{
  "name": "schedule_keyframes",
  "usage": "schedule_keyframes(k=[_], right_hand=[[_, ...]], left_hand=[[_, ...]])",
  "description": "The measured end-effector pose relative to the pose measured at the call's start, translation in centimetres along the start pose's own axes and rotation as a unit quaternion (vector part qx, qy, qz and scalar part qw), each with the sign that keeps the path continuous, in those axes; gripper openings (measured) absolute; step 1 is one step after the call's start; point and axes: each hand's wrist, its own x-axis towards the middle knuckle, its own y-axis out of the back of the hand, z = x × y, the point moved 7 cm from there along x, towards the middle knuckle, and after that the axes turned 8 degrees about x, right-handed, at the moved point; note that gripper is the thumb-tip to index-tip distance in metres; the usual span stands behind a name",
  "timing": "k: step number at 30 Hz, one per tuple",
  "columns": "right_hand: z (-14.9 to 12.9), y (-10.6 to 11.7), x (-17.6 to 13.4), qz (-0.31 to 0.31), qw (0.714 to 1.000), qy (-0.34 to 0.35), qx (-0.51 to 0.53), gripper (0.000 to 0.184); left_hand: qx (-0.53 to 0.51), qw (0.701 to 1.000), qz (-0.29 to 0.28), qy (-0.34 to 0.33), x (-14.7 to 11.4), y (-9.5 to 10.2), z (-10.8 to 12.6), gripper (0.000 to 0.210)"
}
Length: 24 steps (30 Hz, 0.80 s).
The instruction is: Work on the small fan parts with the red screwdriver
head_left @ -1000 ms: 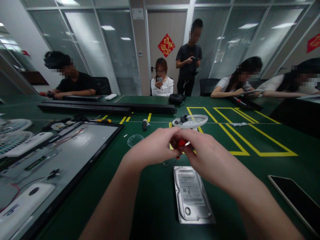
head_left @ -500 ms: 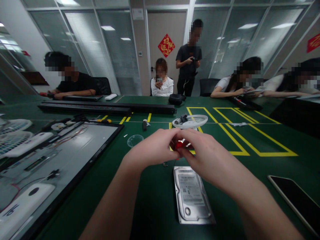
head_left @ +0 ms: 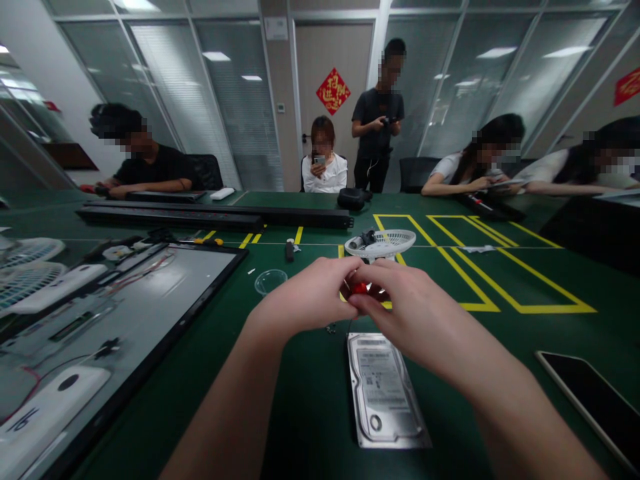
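Note:
My left hand (head_left: 310, 293) and my right hand (head_left: 400, 283) meet at the fingertips over the far end of a hard drive. Both are closed around a small red object (head_left: 359, 289), mostly hidden by the fingers, so its kind does not show. Below it, a thin dark line runs toward the drive's far left corner. The silver hard drive (head_left: 385, 393) lies flat on the green table (head_left: 300, 400), its label facing up. Several tiny screws (head_left: 331, 329) lie just beyond it, under my left hand.
A large flat panel (head_left: 165, 293) with wires and white parts covers the left side. Behind my hands are a clear round lid (head_left: 271, 282) and a white basket (head_left: 400, 239) with grey parts. A phone (head_left: 595, 400) lies at right. Black bars (head_left: 215, 217) and several people are across the table.
My fingers have shifted slightly around the red object, with the right thumb a little closer to the left hand. The hard drive has stayed in place.

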Motion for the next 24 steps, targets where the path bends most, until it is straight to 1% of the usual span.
schedule_keyframes(k=[2, 5, 9, 11, 15, 17, 21, 24], right_hand=[[0.03, 0.01, 0.06, 0.000, 1.000, -0.004, -0.007, 0.015], [0.03, 0.09, 0.04, 0.004, 1.000, 0.004, -0.002, 0.022], [-0.31, 0.13, -0.13, 0.006, 0.999, 0.029, 0.030, 0.030], [-0.37, 0.18, -0.15, 0.011, 0.999, 0.028, 0.032, 0.026], [0.02, 0.30, -0.07, 0.020, 1.000, 0.001, -0.001, 0.016], [0.13, 0.26, -0.07, 0.017, 1.000, 0.004, -0.001, 0.018], [-0.09, 0.09, -0.19, 0.010, 0.999, 0.032, 0.022, 0.029], [-0.16, 0.09, -0.20, 0.012, 0.999, 0.026, 0.025, 0.025]], left_hand=[[-0.004, 1.000, -0.002, 0.001, 0.05, 0.02, 0.10, 0.028], [-0.016, 1.000, 0.006, -0.016, -0.03, 0.20, 0.43, 0.034], [-0.022, 0.999, 0.017, -0.019, -0.15, 0.37, 0.37, 0.033], [-0.024, 0.999, 0.017, -0.014, -0.14, 0.35, 0.22, 0.033], [-0.036, 0.999, 0.005, -0.004, -0.09, 0.11, 0.08, 0.033], [-0.031, 0.999, 0.008, -0.011, -0.07, 0.11, 0.20, 0.035], [-0.022, 1.000, 0.008, -0.016, -0.03, 0.05, 0.18, 0.036], [-0.015, 1.000, 0.010, -0.007, 0.04, 0.06, -0.04, 0.034]])
